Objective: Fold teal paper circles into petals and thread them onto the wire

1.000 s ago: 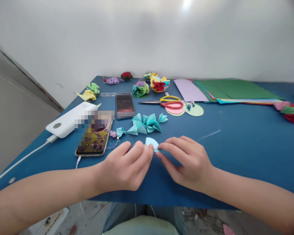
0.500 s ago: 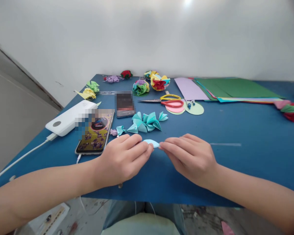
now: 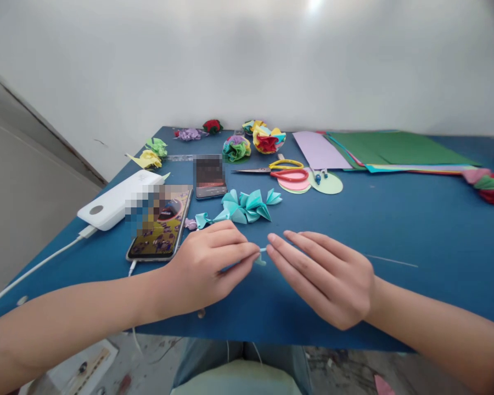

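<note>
My left hand [image 3: 208, 269] pinches a small folded light-blue paper piece [image 3: 260, 258] just above the blue table [image 3: 415, 230]. Only a sliver of the paper shows past my fingertips. My right hand [image 3: 325, 274] lies beside it with the fingers stretched flat and together, their tips touching the paper's edge. A cluster of folded teal paper petals [image 3: 245, 206] lies just beyond my hands. A thin thread [image 3: 391, 261] runs across the table to the right of my right hand.
A phone [image 3: 160, 225] with a lit screen, a second phone [image 3: 209, 175] and a white power bank [image 3: 117, 198] lie at the left. Scissors [image 3: 284, 171], paper circles [image 3: 329, 184], coloured paper sheets [image 3: 387, 149] and several paper flowers [image 3: 267, 138] sit further back.
The light-blue paper has been pressed flatter and is now mostly hidden in my left fingers. My right hand's fingers have straightened out against it. The thread has shifted right.
</note>
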The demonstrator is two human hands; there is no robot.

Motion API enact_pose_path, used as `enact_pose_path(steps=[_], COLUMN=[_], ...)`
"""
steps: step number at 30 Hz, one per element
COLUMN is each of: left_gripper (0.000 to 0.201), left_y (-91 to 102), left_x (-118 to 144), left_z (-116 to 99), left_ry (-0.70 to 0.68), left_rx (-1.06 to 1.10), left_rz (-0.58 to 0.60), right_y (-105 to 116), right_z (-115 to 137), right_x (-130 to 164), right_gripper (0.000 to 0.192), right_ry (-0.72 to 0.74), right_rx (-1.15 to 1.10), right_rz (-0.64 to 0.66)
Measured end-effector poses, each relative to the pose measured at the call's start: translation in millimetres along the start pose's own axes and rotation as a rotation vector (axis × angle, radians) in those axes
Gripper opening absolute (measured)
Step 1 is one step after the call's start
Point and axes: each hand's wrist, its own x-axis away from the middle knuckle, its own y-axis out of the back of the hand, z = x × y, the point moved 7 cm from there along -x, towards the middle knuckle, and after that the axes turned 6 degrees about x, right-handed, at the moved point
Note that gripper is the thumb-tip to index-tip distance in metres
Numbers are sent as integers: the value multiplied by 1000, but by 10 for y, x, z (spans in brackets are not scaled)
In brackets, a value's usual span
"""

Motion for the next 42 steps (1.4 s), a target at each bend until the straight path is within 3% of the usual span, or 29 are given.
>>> enact_pose_path(steps=[5,13,19,30,37,42], left_gripper=[11,11,11,13,12,12], left_y=[20,-37,-40,-59,-16,-7], left_x=[-11,10,11,74,13,7], left_z=[36,124,102,-63,42,26], left_ry=[101,274,245,10,232,214], left_rx=[103,261,260,50,275,281], left_rz=[-46,5,11,43,49,27], right_y=[-1,-25,-31,-84,52,52], right_z=[-20,26,25,127,84,68], right_x=[7,19,11,-28,-20,-19], right_gripper=[31,30,29,30,34,34], right_ry=[3,55,55,153,160,133], right_rx=[7,39,18,62,29,-5], right_rz=[-25,-6,-5,61,-58,-47])
